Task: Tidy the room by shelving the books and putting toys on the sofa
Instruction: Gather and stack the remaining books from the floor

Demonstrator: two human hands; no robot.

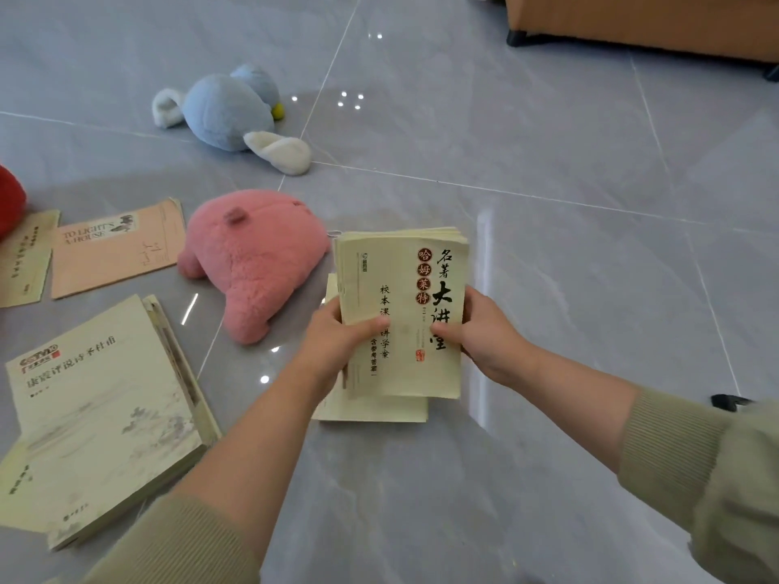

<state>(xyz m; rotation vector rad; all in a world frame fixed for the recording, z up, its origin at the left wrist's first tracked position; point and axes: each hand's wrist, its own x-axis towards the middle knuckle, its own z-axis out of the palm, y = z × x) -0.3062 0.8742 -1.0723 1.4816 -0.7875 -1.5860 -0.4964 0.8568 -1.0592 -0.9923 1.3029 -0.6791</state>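
A cream paperback (404, 288) with black calligraphy is held above the floor by both hands. My left hand (337, 335) grips its left edge, thumb across the cover. My right hand (480, 330) grips the right edge, thumb on the cover too. Under it another cream book (371, 408) lies flat on the tiles. A pink plush toy (248, 255) lies just left of the books. Farther back lies a blue and white plush toy (227, 111). A large cream book (105, 415) sits at the lower left, and a peach book (118, 250) lies at the left.
A narrow cream book (25, 257) and a red plush edge (10, 200) are at the far left. The orange sofa base (640, 23) with dark feet stands at the top right. Glossy grey floor tiles (569, 246) spread to the right. A small black object (729, 401) lies by my right sleeve.
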